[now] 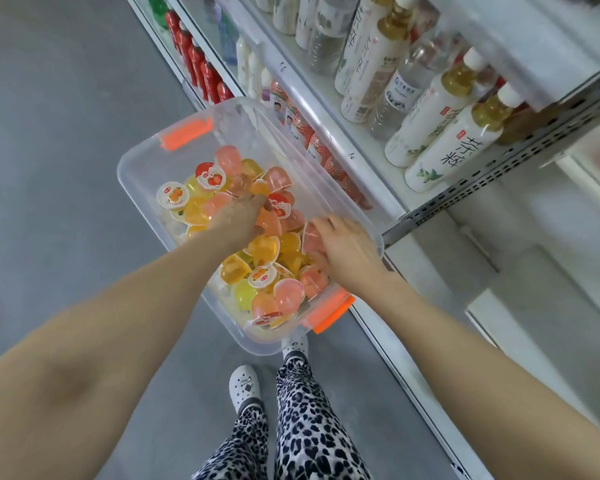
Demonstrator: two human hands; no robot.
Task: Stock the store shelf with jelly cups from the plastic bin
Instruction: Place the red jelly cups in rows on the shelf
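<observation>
My right fingers (pixel 321 225) curl round a pink jelly cup (pixel 309 240); my left fingers (pixel 258 203) dig nearby, grip hidden. Bin (pixel 132 164) under them looks nearly full.

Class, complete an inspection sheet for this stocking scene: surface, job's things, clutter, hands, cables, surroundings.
Surface: grey floor; what bears the plastic bin is hidden.
Job's things: plastic bin is clear with orange handles and holds many jelly cups; shelf beside it.
Clutter: nothing seen.
Hands: left hand among the cups, grip unclear; right hand curled over jelly cups.
Cables: nothing seen.
Surroundings: bottled drinks on the shelves; white clogs, patterned trousers.
</observation>
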